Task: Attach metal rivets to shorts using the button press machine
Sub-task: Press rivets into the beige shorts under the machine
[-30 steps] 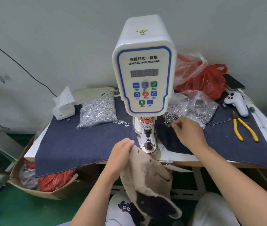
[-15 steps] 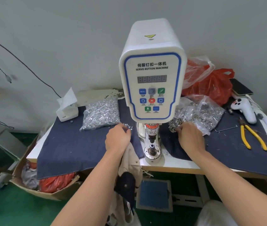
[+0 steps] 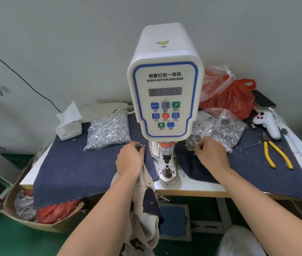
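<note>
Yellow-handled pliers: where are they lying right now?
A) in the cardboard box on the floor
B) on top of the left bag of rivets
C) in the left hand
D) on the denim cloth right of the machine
D: the yellow-handled pliers lie on the denim cloth, right of the button machine.

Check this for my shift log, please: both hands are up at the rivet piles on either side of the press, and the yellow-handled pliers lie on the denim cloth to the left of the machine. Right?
Not quite. The yellow-handled pliers lie on the denim cloth to the right of the machine, as the head view shows. The rest holds: the left hand and right hand are at the rivet piles on either side of the press.
</note>
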`<state>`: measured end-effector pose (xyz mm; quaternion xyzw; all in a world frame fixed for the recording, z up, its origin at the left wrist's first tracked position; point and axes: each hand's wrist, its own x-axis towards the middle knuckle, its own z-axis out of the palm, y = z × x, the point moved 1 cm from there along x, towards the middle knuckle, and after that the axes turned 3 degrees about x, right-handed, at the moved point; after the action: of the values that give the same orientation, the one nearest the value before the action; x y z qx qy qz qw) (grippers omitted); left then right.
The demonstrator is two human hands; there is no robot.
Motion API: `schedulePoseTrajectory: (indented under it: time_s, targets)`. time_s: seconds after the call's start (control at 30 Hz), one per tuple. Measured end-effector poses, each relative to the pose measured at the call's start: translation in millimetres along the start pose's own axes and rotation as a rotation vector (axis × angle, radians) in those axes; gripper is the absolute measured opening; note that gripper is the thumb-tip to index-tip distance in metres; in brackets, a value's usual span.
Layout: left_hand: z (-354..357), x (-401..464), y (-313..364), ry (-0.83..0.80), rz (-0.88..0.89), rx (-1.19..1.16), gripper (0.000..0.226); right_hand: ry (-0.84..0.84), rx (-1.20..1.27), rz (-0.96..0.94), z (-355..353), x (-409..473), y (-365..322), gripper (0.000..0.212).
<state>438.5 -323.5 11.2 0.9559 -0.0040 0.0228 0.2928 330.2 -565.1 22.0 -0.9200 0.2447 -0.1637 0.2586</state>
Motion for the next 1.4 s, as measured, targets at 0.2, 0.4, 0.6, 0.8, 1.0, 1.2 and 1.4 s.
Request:
schedulePoseTrajectory:
  time_s: [0.2, 0.4, 0.6, 0.8, 1.0, 1.2, 1.4]
  targets:
    - [2, -2, 3, 0.012, -0.019, 0.015, 0.017, -0.065, 0.388, 0.083, -14, -24, -29, 0.018]
    - [-2, -7, -2, 0.061, -0.022, -0.109, 0.02, -0.564, 1.213, 0.533, 1, -70, -58, 0.011]
    - [-16, -14, -15, -0.003, -0.016, -0.395, 0.012, -0.709, 1.398, 0.743, 2, -73, -64, 0.012]
    - [-30, -41, -14, -0.11, 0.04, -0.631, 0.013, -0.718, 1.483, 0.764, 6, -73, -64, 0.011]
    - [-31, -71, -10, -0.206, 0.046, -0.726, 0.006, -0.724, 1.524, 0.751, 7, -72, -65, 0.014]
    - [-23, -85, 0, -0.242, 0.129, -0.674, 0.003, -0.724, 1.484, 0.671, 5, -69, -49, 0.02]
    - [-14, -92, 11, -0.272, 0.102, -0.673, 0.006, -0.539, 1.4, 0.72, 4, -62, -16, 0.028]
